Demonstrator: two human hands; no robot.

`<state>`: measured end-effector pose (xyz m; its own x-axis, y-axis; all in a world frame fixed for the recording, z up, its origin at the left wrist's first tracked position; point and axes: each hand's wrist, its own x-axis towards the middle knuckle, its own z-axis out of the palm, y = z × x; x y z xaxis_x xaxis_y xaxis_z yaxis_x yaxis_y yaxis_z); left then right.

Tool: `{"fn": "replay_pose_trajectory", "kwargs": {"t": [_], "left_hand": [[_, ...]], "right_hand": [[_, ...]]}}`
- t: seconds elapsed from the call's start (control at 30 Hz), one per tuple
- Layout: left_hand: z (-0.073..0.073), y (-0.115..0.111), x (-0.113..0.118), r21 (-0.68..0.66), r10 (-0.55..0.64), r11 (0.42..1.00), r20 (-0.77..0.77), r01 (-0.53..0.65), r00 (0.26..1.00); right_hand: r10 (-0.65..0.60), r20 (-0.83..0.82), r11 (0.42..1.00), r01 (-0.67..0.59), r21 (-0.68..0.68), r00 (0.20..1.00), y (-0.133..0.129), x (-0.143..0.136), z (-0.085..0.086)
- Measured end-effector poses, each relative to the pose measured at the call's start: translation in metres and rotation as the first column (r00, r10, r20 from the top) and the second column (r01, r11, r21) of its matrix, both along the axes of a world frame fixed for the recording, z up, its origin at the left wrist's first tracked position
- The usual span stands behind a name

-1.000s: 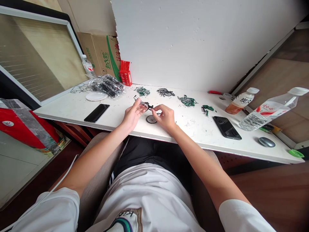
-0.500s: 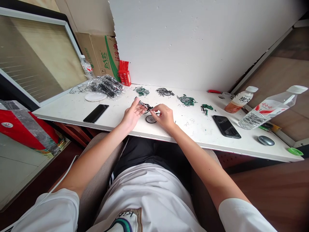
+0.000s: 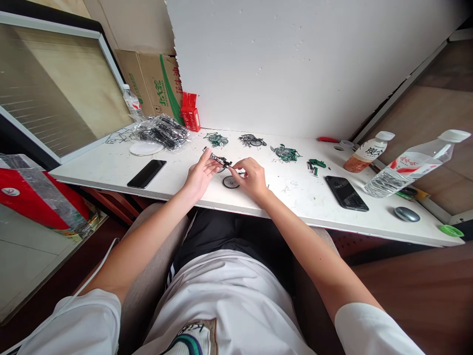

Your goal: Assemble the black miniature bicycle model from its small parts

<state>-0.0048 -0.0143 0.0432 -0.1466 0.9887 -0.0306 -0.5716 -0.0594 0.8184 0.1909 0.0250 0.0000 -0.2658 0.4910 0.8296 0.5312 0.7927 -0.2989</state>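
My left hand (image 3: 199, 173) holds a small black model frame (image 3: 219, 159) just above the white table (image 3: 111, 167). My right hand (image 3: 250, 177) pinches the frame's right end, fingertips close to the left hand's. A small black spoked wheel (image 3: 231, 182) lies flat on the table just under and between my hands. Three heaps of green and black model parts sit behind: a left heap (image 3: 216, 140), a middle heap (image 3: 252, 141) and a right heap (image 3: 285, 153).
A black phone (image 3: 147, 173) lies at the left, another phone (image 3: 346, 193) at the right. Bags of parts (image 3: 162, 130), a white disc (image 3: 147, 148) and a red box (image 3: 191, 114) stand at the back left. Two bottles (image 3: 364, 152) (image 3: 414, 166), a mouse (image 3: 406, 214) and a green cap (image 3: 451, 230) sit far right.
Both hands with the small frame have shifted slightly left and away from me; the wheel stays on the table.
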Motion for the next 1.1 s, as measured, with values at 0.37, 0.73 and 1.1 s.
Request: {"fn": "replay_pose_trajectory", "kwargs": {"t": [0.37,0.73,1.1], "left_hand": [[0.002,-0.001,-0.002,0.029,0.004,1.0,-0.006,-0.004,1.0],[0.004,-0.001,-0.005,0.039,0.018,0.999,-0.052,-0.016,0.999],[-0.006,-0.001,-0.006,0.228,0.092,0.974,-0.412,0.005,0.907]], "right_hand": [[-0.036,-0.019,0.999,0.036,-0.021,0.999,-0.003,0.001,0.001],[-0.06,0.092,0.997,0.063,-0.035,0.994,-0.003,0.001,0.002],[-0.06,0.266,0.977,0.112,-0.182,0.962,-0.005,0.001,0.005]]}}
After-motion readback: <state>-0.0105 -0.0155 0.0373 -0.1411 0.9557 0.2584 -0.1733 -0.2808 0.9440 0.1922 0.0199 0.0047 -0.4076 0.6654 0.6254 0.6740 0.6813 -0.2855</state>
